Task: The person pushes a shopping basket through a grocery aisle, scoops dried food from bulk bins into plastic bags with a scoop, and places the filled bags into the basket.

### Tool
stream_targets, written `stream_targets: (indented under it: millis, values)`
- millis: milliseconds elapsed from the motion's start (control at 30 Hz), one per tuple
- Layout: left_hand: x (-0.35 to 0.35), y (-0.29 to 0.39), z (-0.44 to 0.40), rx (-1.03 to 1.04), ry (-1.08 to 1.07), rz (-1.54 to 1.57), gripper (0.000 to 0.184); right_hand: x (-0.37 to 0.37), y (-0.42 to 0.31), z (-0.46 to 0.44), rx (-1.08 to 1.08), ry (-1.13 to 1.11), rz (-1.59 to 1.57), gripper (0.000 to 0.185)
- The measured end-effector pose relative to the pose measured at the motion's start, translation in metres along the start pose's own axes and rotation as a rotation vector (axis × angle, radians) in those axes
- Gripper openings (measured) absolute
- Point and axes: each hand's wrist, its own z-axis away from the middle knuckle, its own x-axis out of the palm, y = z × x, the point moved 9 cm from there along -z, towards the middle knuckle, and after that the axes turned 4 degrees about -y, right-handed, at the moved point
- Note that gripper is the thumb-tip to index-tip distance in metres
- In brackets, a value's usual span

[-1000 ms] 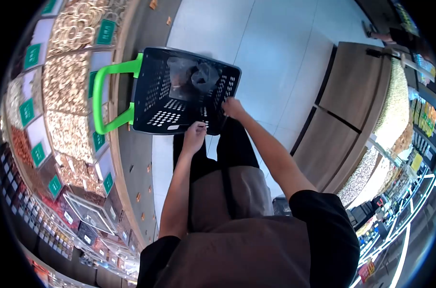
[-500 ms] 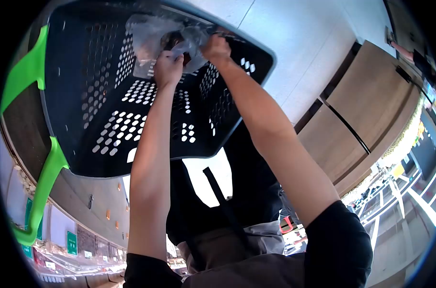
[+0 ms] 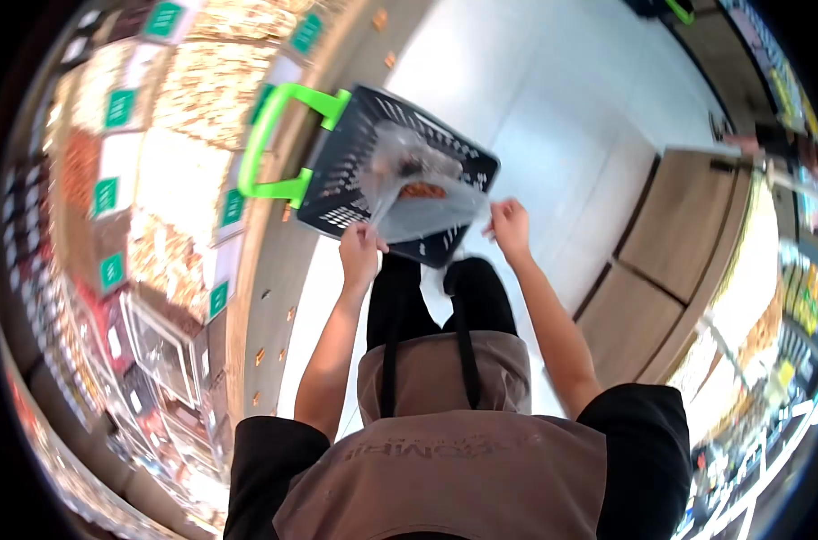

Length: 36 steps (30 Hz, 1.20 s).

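Observation:
A clear plastic bag is stretched wide between my two hands over the dark basket. Reddish-brown pieces show inside it. My left hand pinches the bag's left edge near the basket's near rim. At the bag's right edge, my right hand is closed on the plastic. Another clear bag lies deeper in the basket, its contents hard to make out. The basket's green handle points left.
Bins of dried goods with green labels line the left side behind a wooden edge. Wooden cabinets stand on the right, with more goods beyond. Pale floor tiles lie between them.
The basket looks smaller and farther from the camera than half a second ago. My hands have moved apart and back towards my body, spreading a bag that was bunched inside the basket.

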Motion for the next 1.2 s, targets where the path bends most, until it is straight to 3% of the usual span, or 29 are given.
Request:
stream_targets:
  millis: [133, 167, 233, 267, 333, 367, 467, 633, 767, 933, 1000, 1067, 1100, 1200]
  values:
    - [-0.063, 0.095, 0.088, 0.106, 0.074, 0.284, 0.015, -0.005, -0.1, 0.099, -0.096, -0.347, -0.448, 0.018]
    - [-0.077, 0.119, 0.115, 0.132, 0.105, 0.289, 0.014, -0.007, -0.104, 0.109, -0.113, -0.381, -0.45, 0.018]
    - [-0.099, 0.155, 0.169, 0.17, 0.165, 0.297, 0.013, 0.009, -0.117, 0.14, -0.066, -0.775, -1.005, 0.024]
    - [-0.104, 0.169, 0.2, 0.202, 0.186, 0.377, 0.013, 0.009, -0.112, 0.155, -0.076, -0.81, -0.994, 0.024]
    - [-0.115, 0.195, 0.245, 0.304, 0.284, 0.48, 0.012, 0.007, -0.101, 0.144, -0.302, -0.521, -0.21, 0.073]
    - [-0.113, 0.199, 0.266, 0.298, 0.255, 0.525, 0.011, 0.016, -0.091, 0.14, -0.29, -0.556, 0.054, 0.109]
    - [-0.114, 0.214, 0.315, 0.453, 0.254, 0.503, 0.009, 0.058, -0.139, 0.182, -0.633, -0.652, 0.194, 0.119]
    - [-0.097, 0.207, 0.342, 0.467, 0.154, 0.512, 0.008, 0.179, -0.209, 0.293, -0.896, -0.978, 0.241, 0.099]
    - [-0.093, 0.183, 0.351, 0.475, 0.07, 0.512, 0.009, 0.262, -0.212, 0.362, -1.07, -1.218, 0.288, 0.079]
    - [-0.186, 0.144, 0.368, 0.516, 0.046, 0.528, 0.01, 0.342, -0.189, 0.415, -1.176, -1.455, 0.357, 0.055]
    - [-0.249, 0.127, 0.385, 0.609, 0.234, 0.404, 0.039, 0.376, -0.188, 0.426, -1.211, -1.517, 0.381, 0.046]
    - [-0.309, 0.093, 0.399, 0.646, 0.333, 0.872, 0.072, 0.405, -0.197, 0.431, -1.238, -1.552, 0.403, 0.038]
    - [-0.348, 0.089, 0.401, 0.754, 0.391, 0.614, 0.093, 0.419, -0.204, 0.433, -1.245, -1.566, 0.416, 0.034]
    - [-0.411, 0.06, 0.395, 0.449, 0.511, 0.181, 0.11, 0.45, -0.24, 0.452, -1.283, -1.606, 0.646, 0.035]
